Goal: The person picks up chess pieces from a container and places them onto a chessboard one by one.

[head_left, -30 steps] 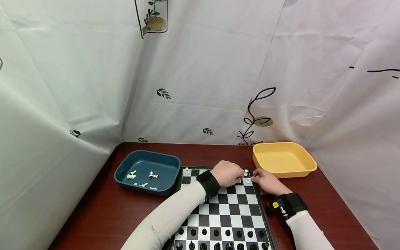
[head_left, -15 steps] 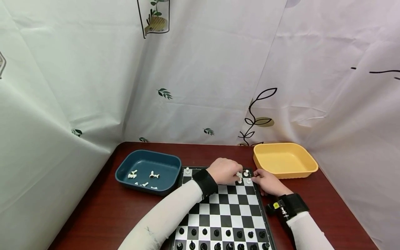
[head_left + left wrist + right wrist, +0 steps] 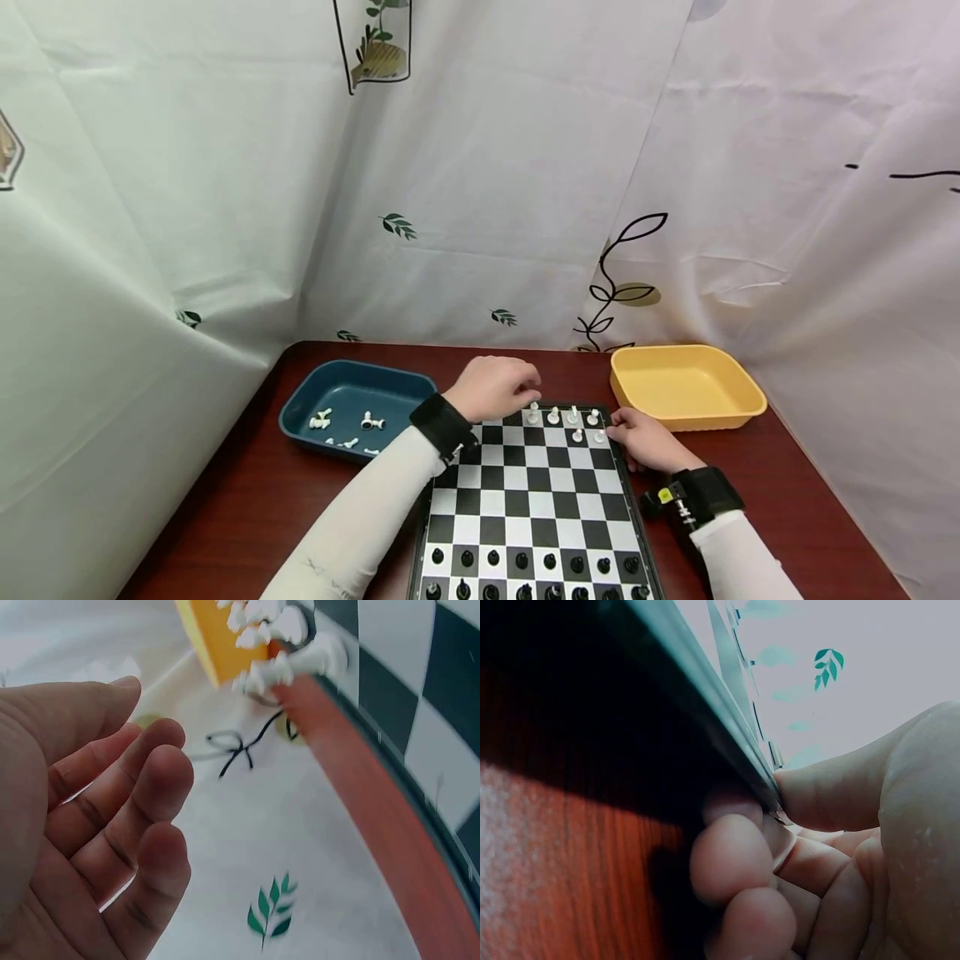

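Six small white chess pieces stand in the head view: four along the far edge of the black-and-white chequered chessboard, two just nearer, by its far-right corner. The left hand hangs over that edge, left of the row, and the right hand grips the board's right edge near the far corner. Two rows of black chess pieces line the board's near edge. A dark-blue rounded tray with loose white pieces sits by the tabletop's far-left corner, a yellow rectangular tray by its far-right.

The left wrist view shows the left hand's fingers loosely bent, thumb apart, holding nothing.

In the right wrist view, thumb and fingers pinch the chessboard's edge; shadow seems to hide one fingertip.
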Demonstrator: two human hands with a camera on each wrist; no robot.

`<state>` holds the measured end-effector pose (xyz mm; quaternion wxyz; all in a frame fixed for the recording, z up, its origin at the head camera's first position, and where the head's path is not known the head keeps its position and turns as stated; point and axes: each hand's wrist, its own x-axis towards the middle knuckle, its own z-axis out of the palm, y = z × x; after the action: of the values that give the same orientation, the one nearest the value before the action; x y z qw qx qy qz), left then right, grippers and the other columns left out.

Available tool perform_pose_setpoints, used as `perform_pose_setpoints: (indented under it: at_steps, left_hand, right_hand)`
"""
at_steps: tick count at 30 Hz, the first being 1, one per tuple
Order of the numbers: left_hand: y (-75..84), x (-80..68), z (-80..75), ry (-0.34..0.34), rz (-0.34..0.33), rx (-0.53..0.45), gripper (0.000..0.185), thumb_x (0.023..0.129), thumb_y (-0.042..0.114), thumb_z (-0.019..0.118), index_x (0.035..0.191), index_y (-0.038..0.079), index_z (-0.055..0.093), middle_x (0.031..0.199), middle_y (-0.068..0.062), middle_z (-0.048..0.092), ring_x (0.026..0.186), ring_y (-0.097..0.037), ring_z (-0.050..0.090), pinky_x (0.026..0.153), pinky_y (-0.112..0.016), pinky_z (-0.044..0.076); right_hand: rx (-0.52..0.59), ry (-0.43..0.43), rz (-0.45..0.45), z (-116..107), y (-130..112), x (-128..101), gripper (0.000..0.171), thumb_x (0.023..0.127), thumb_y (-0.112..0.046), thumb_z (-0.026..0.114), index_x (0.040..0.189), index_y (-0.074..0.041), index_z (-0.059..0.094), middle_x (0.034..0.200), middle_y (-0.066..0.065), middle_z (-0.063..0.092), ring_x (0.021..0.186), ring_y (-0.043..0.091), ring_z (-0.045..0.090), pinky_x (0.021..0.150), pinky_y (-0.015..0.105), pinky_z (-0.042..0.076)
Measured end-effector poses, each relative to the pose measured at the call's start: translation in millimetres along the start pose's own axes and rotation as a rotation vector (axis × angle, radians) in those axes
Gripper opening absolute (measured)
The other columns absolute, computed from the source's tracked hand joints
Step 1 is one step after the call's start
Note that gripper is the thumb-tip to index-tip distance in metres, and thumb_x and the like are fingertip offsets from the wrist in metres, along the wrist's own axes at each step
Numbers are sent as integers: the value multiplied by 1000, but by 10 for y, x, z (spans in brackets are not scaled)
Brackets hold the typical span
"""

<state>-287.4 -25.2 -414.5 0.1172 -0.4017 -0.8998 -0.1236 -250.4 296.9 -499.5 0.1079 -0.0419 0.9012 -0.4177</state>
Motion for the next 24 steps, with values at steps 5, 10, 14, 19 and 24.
perform_pose_setpoints:
  at_steps: [5,10,14,19,24]
  left_hand:
    - [-204,-190,-104,77,-52,-20,14,107,33,79,116,22,83,104,8,80,87,-7,71,74,-27,55]
    - [-381,-365,-221,136,-114,-53,15,105,31,81,115,19,84,102,6,80,87,-10,72,73,-30,57]
    - [-506,-519,-296,158,-176,-84,15,105,29,81,115,18,84,103,5,81,89,-11,74,74,-32,58]
    - [-668,-704,-348,177,-267,-124,14,106,29,80,115,19,84,103,5,81,90,-12,75,76,-35,59]
    - [-835,-872,-393,219,-324,-138,14,105,29,81,115,18,84,100,4,80,87,-14,73,74,-38,59]
  right_hand:
    - [5,-1,0,3,1,-3,16,110,-14,61,116,0,62,67,8,59,50,24,60,50,40,51]
    - [1,5,9,0,-10,-8,14,110,-15,61,115,-1,62,67,8,59,49,23,59,50,39,50]
    - [0,4,10,8,-23,-15,15,111,-15,61,115,-1,62,68,8,60,48,23,58,51,39,51]
    - [-10,7,-6,-5,-36,-17,16,110,-17,62,115,-1,62,67,8,59,49,24,59,50,39,50]
    - [-20,13,-1,-3,-22,-12,16,110,-16,63,116,-1,62,65,8,59,49,24,60,50,39,49]
